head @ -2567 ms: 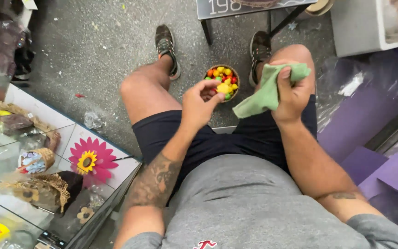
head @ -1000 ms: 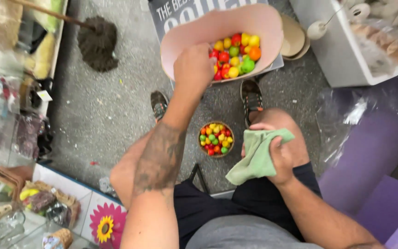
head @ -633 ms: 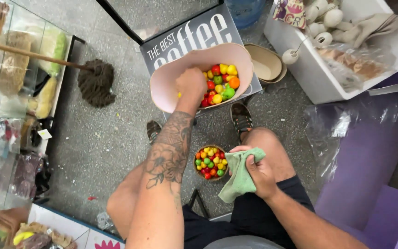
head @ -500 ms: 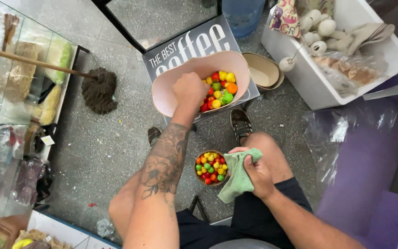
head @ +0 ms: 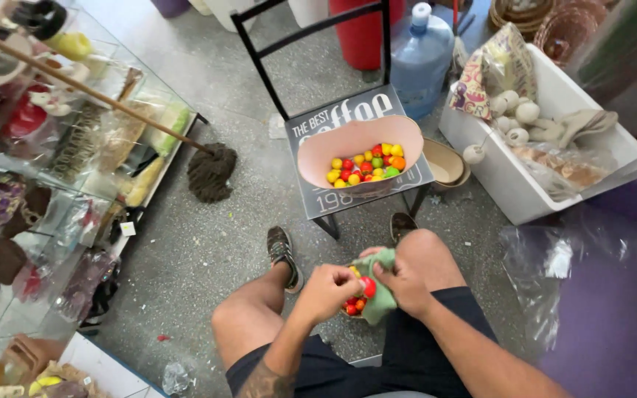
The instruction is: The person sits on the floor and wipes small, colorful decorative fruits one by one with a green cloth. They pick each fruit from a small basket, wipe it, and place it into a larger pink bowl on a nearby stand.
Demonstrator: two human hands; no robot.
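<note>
Two hands meet between the knees: the left hand (head: 327,289) pinches a small red ball (head: 368,287), the right hand (head: 405,284) presses a green cloth (head: 380,301) against it. Wiping seems underway, just nearer than the pink oval bowl (head: 318,151) of cleaned balls.

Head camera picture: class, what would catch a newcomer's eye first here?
Bright small fruits fill a pink bowl on a chair at centre. Below, the left hand holds a red fruit against the green cloth in the right hand. A mop lies on the floor at left.
</note>
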